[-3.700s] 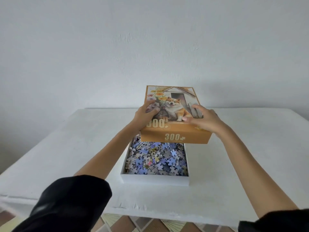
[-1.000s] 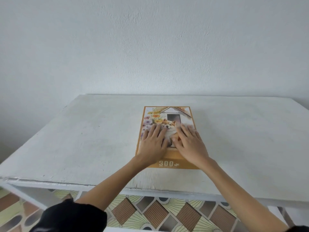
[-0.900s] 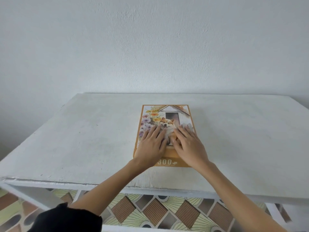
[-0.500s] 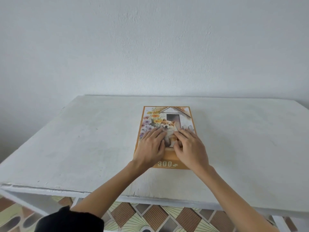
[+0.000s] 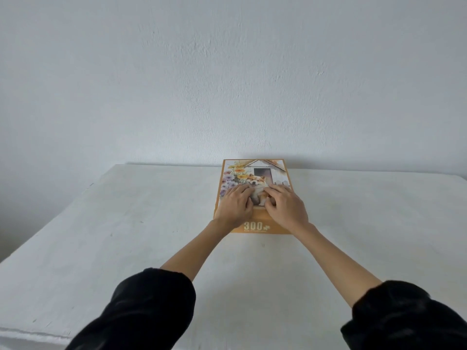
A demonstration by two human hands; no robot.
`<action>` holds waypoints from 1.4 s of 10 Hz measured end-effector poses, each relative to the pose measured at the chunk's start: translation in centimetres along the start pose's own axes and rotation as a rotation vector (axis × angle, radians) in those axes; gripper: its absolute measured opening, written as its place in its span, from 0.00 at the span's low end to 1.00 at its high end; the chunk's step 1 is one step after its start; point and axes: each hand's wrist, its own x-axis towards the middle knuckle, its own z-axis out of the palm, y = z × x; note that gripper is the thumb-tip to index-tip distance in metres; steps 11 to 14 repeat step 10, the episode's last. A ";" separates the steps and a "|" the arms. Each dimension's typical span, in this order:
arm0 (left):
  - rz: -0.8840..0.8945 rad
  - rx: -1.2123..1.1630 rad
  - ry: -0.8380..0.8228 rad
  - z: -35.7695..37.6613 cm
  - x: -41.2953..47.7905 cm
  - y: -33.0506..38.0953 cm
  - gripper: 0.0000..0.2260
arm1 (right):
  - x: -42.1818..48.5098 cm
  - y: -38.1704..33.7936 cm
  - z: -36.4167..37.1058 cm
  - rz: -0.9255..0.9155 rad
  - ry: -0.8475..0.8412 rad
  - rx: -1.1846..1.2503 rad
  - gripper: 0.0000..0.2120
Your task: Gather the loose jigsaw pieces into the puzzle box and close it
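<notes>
The orange puzzle box [image 5: 255, 173] lies closed on the white table [image 5: 126, 223], its lid showing a dog, flowers and "300". My left hand [image 5: 236, 205] rests flat on the lid's left half, fingers pointing away from me. My right hand [image 5: 285, 205] lies flat on the right half beside it. Both palms press down on the lid. No loose jigsaw pieces are in sight; the box's inside is hidden by the lid.
A plain white wall [image 5: 227, 84] rises just behind the table's far edge. The table's near edge runs along the bottom left, and its left edge slants from there to the back.
The lid, held above the open tray 3.7 s ago, now sits on the box. Over the last second both hands stayed flat on it, while the box lies farther from me, near the far edge.
</notes>
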 end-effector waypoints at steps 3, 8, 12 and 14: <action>-0.018 -0.019 -0.013 0.4 2.9 -1.3 0.22 | 3.1 0.8 1.3 -0.002 0.027 -0.013 0.15; -0.014 0.020 0.019 1.1 4.7 -2.4 0.21 | 5.1 1.8 2.3 0.008 -0.024 -0.023 0.17; 0.030 -0.114 0.129 1.4 3.1 -2.5 0.13 | 1.5 1.3 2.5 -0.005 0.249 0.126 0.20; 0.030 -0.114 0.129 1.4 3.1 -2.5 0.13 | 1.5 1.3 2.5 -0.005 0.249 0.126 0.20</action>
